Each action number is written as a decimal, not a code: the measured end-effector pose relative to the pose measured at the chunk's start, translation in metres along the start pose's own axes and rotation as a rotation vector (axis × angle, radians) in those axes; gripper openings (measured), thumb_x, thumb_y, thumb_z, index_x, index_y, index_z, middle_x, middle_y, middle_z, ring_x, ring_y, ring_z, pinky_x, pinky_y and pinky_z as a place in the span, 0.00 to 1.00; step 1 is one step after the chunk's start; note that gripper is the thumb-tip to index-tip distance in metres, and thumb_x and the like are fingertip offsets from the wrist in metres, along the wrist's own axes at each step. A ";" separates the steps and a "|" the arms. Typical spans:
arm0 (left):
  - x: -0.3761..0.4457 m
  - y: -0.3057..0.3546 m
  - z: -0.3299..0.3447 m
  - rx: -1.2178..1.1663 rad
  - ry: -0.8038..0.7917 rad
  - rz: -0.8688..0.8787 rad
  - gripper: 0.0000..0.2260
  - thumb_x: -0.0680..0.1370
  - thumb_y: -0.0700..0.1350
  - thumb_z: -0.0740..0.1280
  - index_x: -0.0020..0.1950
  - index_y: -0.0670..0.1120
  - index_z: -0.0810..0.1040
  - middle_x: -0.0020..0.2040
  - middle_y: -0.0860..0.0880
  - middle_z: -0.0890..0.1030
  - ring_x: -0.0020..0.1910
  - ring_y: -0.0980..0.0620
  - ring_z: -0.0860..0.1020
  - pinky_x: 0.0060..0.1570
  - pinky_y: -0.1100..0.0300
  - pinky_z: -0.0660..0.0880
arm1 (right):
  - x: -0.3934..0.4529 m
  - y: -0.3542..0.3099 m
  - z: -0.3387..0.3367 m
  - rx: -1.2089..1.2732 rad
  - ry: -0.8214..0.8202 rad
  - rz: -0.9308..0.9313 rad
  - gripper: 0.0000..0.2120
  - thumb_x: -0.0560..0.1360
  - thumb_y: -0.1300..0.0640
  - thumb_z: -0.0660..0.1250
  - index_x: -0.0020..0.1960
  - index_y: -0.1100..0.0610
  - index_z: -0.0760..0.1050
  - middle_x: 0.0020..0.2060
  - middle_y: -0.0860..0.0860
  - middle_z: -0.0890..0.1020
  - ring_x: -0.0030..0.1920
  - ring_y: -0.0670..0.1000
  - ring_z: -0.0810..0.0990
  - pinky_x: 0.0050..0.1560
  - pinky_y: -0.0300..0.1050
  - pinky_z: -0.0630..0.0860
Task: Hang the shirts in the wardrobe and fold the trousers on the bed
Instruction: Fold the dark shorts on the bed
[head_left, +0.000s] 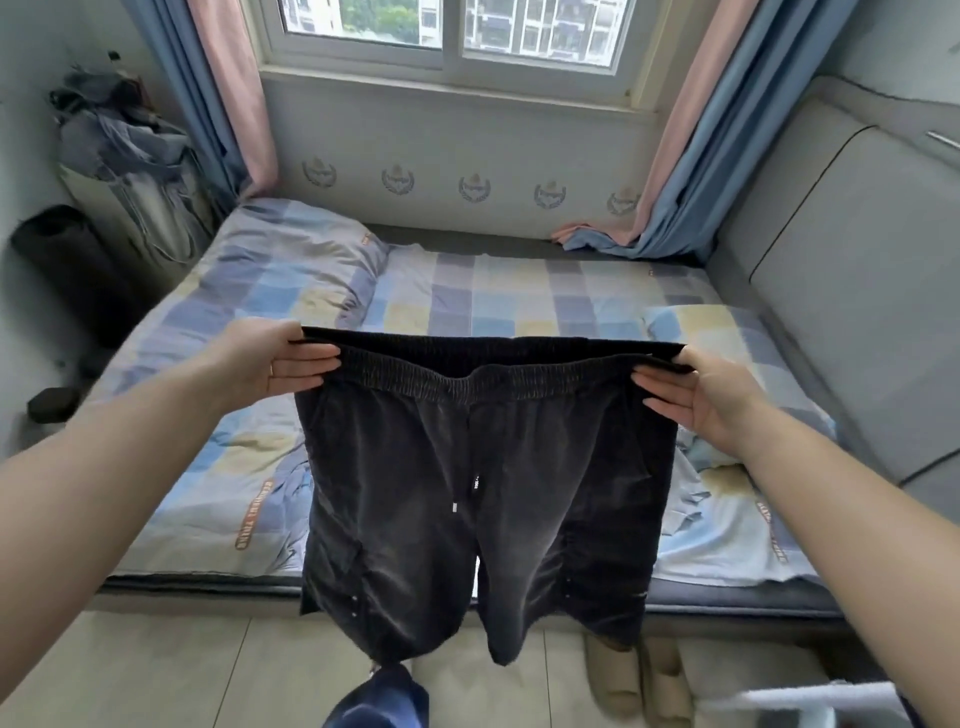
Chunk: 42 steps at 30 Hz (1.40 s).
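Head view: black corduroy-like trousers (470, 499) with an elastic, gathered waistband and drawstring hang in the air before the checked patchwork bed (519, 296). The left hand (280, 361) and right hand (696, 397) each pinch a waistband corner, fingers straight, thumbs behind, stretching it wide.

The bed (519, 299) is covered by a checked blue, yellow and grey sheet, on which a matching pillow (301, 254) is laid at ten o'clock and a second one (727, 338) at three o'clock, while pale slippers (639, 680) are set on the tiled floor (156, 670) at five o'clock.
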<state>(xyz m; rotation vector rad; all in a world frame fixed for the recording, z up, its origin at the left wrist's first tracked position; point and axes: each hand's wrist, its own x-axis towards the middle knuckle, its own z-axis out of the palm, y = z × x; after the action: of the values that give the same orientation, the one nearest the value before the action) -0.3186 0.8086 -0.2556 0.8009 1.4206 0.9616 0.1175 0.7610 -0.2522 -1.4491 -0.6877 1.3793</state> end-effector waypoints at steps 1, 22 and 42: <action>0.014 -0.008 0.001 0.005 0.007 -0.018 0.08 0.81 0.40 0.54 0.47 0.42 0.72 0.36 0.45 0.85 0.36 0.50 0.85 0.35 0.55 0.80 | 0.014 0.008 0.006 -0.020 0.019 0.031 0.11 0.79 0.59 0.55 0.54 0.56 0.75 0.42 0.52 0.86 0.43 0.47 0.85 0.35 0.41 0.80; 0.524 -0.172 0.048 0.086 0.163 -0.316 0.14 0.81 0.38 0.48 0.56 0.48 0.71 0.50 0.46 0.81 0.49 0.49 0.80 0.50 0.54 0.75 | 0.483 0.217 0.129 0.257 0.466 0.328 0.09 0.82 0.62 0.53 0.60 0.56 0.68 0.50 0.57 0.79 0.50 0.53 0.80 0.41 0.47 0.77; 0.660 -0.347 0.020 0.265 0.115 -0.127 0.20 0.80 0.38 0.63 0.71 0.48 0.69 0.63 0.46 0.76 0.56 0.51 0.75 0.58 0.56 0.71 | 0.638 0.369 0.234 -0.137 0.248 0.253 0.22 0.80 0.64 0.59 0.73 0.53 0.64 0.63 0.54 0.75 0.54 0.49 0.78 0.51 0.44 0.76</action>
<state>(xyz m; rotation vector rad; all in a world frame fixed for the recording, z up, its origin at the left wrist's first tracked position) -0.3306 1.2566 -0.8514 0.8474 1.7024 0.7402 -0.0631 1.2626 -0.8125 -1.8305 -0.4581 1.3289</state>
